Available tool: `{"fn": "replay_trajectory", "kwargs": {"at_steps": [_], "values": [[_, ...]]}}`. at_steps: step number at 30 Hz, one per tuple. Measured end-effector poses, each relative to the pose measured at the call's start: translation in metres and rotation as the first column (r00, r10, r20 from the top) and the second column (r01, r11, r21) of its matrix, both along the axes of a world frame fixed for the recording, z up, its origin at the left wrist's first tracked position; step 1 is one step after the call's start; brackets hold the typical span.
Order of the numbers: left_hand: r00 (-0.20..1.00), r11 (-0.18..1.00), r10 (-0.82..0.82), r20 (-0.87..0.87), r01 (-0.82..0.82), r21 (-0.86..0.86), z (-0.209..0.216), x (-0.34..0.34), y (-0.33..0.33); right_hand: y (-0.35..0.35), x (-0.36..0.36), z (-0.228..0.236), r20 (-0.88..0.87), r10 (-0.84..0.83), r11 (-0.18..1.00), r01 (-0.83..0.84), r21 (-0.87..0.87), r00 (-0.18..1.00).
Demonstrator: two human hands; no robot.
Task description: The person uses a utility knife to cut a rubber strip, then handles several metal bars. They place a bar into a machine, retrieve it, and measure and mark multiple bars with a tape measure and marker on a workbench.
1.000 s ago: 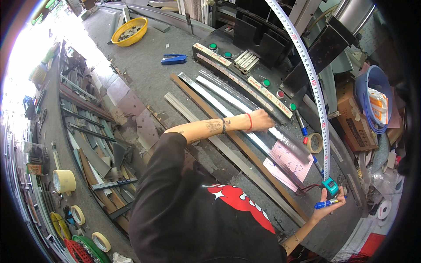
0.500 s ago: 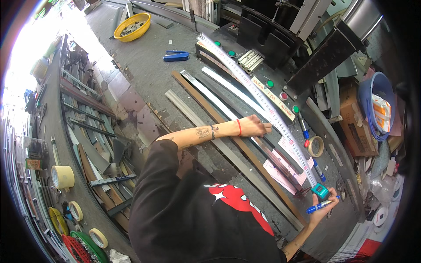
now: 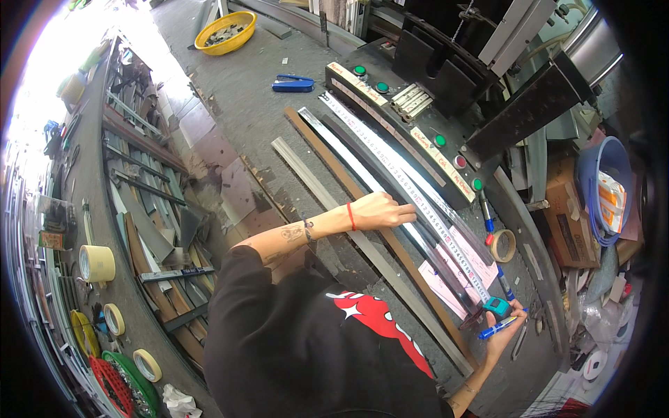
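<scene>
My right hand (image 3: 505,338) grips a teal tape measure (image 3: 496,306), with a blue marker (image 3: 496,329) held in the same fingers. The long white tape blade (image 3: 433,221) runs from its case up and left along the strips to the foot of the button panel. Fingers curled, my left hand (image 3: 383,210) is closed over the long strips; what lies in its fingertips is hidden. Under and beside it are a shiny silver strip (image 3: 333,141), a brown strip (image 3: 322,147) and a ribbed grey-beige strip (image 3: 306,165). Pink papers (image 3: 435,284) lie partly beneath the strips.
A long panel (image 3: 382,120) with green and red buttons borders the strips. Beyond it stands a black machine (image 3: 446,66). A blue stapler (image 3: 293,83), a yellow basket (image 3: 226,43) and a tape roll (image 3: 502,246) sit on the bench. Left is a rack of offcuts (image 3: 150,230).
The tape blade has come down from over the button panel onto the strips. My left hand has moved left and slightly nearer; my right hand has shifted a little left with the tape case and marker.
</scene>
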State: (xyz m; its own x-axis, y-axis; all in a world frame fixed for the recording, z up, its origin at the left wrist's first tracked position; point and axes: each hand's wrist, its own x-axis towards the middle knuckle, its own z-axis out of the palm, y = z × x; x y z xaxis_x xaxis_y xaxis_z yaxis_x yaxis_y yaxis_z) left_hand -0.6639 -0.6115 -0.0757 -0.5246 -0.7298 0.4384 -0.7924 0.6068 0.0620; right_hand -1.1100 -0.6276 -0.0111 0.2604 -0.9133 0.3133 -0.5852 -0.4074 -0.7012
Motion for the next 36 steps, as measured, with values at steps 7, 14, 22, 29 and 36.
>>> {"fn": "replay_trajectory", "kwargs": {"at_steps": [7,14,22,29,36], "values": [[0.98,0.996,0.088,-0.177,-0.093,-0.017,0.007,-0.005,-0.009,-0.008,-0.005,0.004,-0.069,0.01,1.0,-0.009,0.003,0.998],[0.988,0.991,0.097,-0.117,-0.085,0.104,-0.013,-0.013,-0.031,-0.007,-0.009,-0.003,-0.069,0.011,0.999,-0.008,0.034,0.998],[0.988,0.971,0.093,-0.12,-0.064,0.229,-0.024,-0.01,-0.048,-0.01,-0.019,-0.019,-0.122,-0.027,0.999,0.032,0.041,0.992],[0.966,0.937,0.13,-0.224,-0.046,0.346,-0.017,-0.002,-0.058,-0.02,-0.014,-0.029,-0.115,-0.072,0.997,0.074,0.015,0.991],[0.948,0.944,0.146,-0.282,-0.048,0.328,-0.014,-0.003,-0.06,-0.021,-0.008,-0.027,-0.164,-0.105,0.994,0.104,-0.016,0.981]]}}
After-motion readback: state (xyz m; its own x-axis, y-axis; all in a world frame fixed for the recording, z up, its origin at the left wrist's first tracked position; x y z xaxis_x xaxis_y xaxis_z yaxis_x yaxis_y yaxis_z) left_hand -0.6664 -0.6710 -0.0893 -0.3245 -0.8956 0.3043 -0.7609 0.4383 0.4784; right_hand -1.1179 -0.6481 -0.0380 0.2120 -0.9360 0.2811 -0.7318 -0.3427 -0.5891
